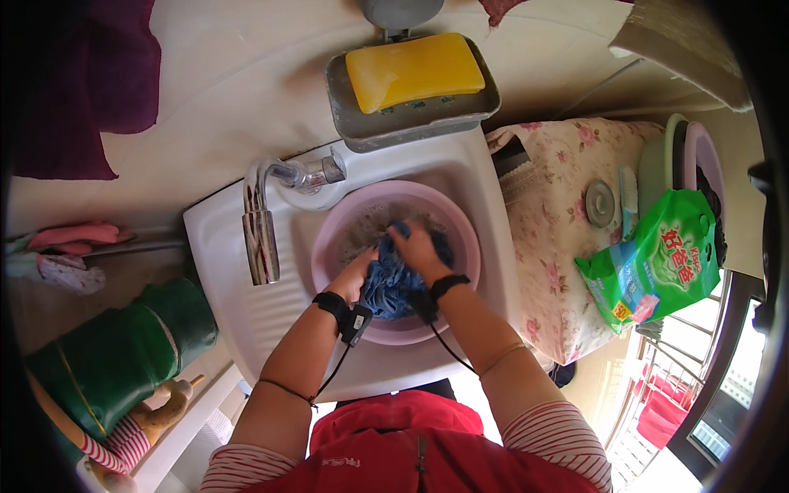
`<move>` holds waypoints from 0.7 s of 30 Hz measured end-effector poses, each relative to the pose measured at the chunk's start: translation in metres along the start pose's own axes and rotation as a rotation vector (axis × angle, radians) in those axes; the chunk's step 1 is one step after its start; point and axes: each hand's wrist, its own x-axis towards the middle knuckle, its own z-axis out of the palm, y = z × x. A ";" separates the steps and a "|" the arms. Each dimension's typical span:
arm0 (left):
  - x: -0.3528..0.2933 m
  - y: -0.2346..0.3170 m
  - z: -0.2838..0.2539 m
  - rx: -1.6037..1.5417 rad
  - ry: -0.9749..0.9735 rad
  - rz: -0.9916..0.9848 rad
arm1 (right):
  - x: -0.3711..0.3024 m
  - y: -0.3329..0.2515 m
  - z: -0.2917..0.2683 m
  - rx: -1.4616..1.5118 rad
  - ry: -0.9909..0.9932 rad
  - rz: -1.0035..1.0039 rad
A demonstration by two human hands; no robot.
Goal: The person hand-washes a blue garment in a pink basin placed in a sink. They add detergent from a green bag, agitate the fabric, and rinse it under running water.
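Observation:
A pink basin [465, 238] stands in the white sink [226, 246], with sudsy grey water showing along its far side. Bunched blue cloth [393, 281] fills its middle. At the left side of the bundle, my left hand [355, 275] has its fingers closed on the cloth, the tips partly hidden in the folds. From the right, my right hand [417, 248] grips the upper part of the same cloth between bent fingers and thumb. Each wrist wears a black strap with a small box and cable.
A chrome faucet [261, 238] rises left of the basin. Behind it, a grey soap dish [411, 127] holds a yellow soap bar [415, 72]. To the right, a floral-covered surface [546, 279] bears a green detergent bag [657, 259] and tubs. A dark green cylindrical object [115, 361] stands at left.

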 end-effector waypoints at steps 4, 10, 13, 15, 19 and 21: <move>0.002 0.003 -0.011 0.328 0.528 0.169 | 0.018 0.027 -0.002 -0.174 0.069 0.069; 0.016 -0.022 -0.026 1.498 0.571 0.221 | 0.008 0.052 0.038 -0.836 -0.401 0.016; 0.025 -0.016 -0.045 1.063 0.534 0.304 | 0.031 0.055 0.026 -0.525 -0.303 0.208; 0.022 -0.008 -0.051 0.353 0.499 0.289 | 0.032 0.047 0.011 -0.024 -0.174 0.468; 0.010 -0.001 -0.034 -0.206 0.355 0.150 | -0.010 0.010 0.004 0.118 -0.165 -0.062; 0.005 -0.003 -0.016 -0.182 0.244 0.167 | -0.013 -0.006 0.006 0.032 -0.290 -0.235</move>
